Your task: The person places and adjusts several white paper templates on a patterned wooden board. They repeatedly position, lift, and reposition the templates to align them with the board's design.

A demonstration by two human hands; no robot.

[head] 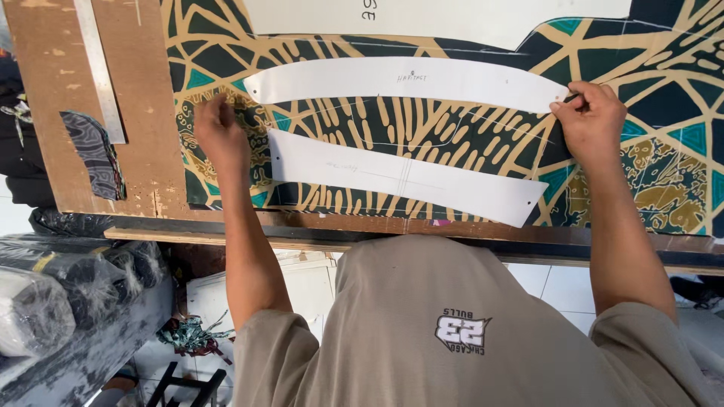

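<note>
While the right hand, at the right of the frame, closes around a small dark marker whose kind I cannot tell, its tip sits at the right end of the upper paper pattern. The left hand, at centre left, presses curled fingers down on the patterned fabric, just beside the left ends of both templates and holding nothing. A second white curved strip, the lower paper pattern, lies below the first, apart from it, with a strip of fabric between them.

Neither template looks pinned, so a nudge from the marker could slide the upper one and spoil the traced line, and the fabric could creep under the left hand's pressure.

Both templates carry faint handwritten notes near their middles and small punched holes at their ends. A larger white sheet lies along the top edge. At upper left a metal ruler rests on the brown tabletop, with a dark fabric scrap below it.
</note>
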